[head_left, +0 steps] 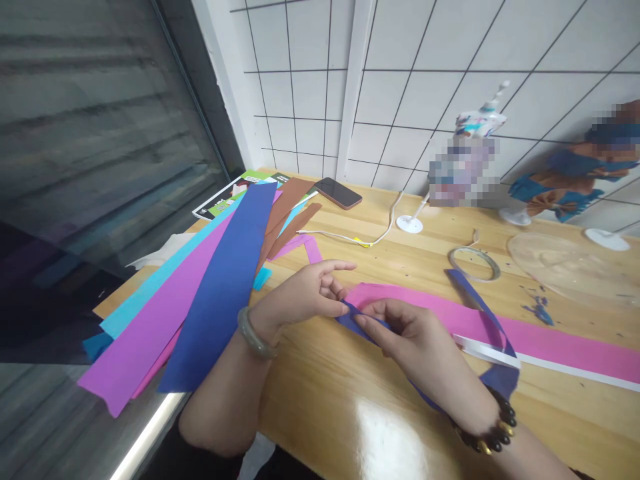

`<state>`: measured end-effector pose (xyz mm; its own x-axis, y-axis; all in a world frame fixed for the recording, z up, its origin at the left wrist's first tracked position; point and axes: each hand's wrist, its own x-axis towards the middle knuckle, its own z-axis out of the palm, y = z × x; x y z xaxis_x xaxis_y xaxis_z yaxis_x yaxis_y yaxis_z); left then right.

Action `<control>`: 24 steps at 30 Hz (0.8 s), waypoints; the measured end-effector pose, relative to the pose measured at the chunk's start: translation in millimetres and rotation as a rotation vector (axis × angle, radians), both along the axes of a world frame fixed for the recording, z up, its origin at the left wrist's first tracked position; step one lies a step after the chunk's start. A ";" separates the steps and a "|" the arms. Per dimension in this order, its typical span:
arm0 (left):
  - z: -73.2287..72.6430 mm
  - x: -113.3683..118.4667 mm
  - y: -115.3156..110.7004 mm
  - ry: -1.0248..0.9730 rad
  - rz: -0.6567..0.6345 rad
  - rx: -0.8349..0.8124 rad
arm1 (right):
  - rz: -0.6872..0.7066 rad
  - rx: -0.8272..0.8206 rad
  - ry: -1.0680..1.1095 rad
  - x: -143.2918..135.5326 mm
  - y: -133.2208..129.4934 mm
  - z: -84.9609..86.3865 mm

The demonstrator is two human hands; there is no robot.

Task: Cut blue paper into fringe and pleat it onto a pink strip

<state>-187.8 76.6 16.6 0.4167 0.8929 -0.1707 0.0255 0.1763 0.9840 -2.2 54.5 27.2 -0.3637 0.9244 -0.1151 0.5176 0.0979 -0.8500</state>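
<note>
A narrow dark blue strip (pixel 364 325) is pinched between both hands over the middle of the wooden table. My left hand (pixel 315 288), with a jade bangle at the wrist, grips its left end between thumb and a curled finger while the index finger points out. Close beside it, my right hand (pixel 400 327), wearing dark beads, holds the strip between thumb and fingers. The rest of the blue strip passes under my right hand and loops up at the right. Behind it lies a long pink strip (pixel 550 343), with a white strip (pixel 487 351) across it.
Long blue (pixel 220 287), purple, cyan and brown paper-like strips overlap at the left. Farther back are a phone (pixel 339 193), a white cable (pixel 350 238), a tape roll (pixel 474 265) and small dress forms on white stands (pixel 409 224).
</note>
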 end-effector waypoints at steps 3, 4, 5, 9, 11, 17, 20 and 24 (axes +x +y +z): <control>0.3 0.5 -0.2 -0.012 -0.006 -0.002 | 0.009 -0.020 0.023 0.5 0.4 -0.2; 0.1 0.5 -0.1 -0.013 -0.009 0.001 | 0.011 -0.025 0.025 0.5 0.5 -0.8; -0.3 0.4 0.1 -0.012 -0.012 0.006 | 0.016 -0.030 0.029 0.6 0.5 -1.6; -2.0 -0.1 0.9 -0.006 -0.016 0.021 | 0.038 -0.057 0.082 0.0 0.3 -6.4; -2.5 -0.3 1.1 -0.010 -0.018 0.021 | 0.037 -0.078 0.112 -0.2 0.2 -8.0; -2.3 0.0 0.9 -0.004 0.013 0.037 | 0.020 -0.087 0.007 0.8 -1.5 -5.2; -1.6 0.0 0.5 0.013 0.009 0.042 | 0.038 -0.063 -0.033 0.9 -2.6 -2.9; -2.0 -0.1 0.3 0.000 -0.006 0.043 | 0.052 -0.044 0.005 0.6 -2.2 -2.8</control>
<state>-187.8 76.9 14.6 0.4224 0.8968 -0.1317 0.0260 0.1332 0.9907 -1.6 52.3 24.5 -0.4121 0.8982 -0.1530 0.5082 0.0872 -0.8568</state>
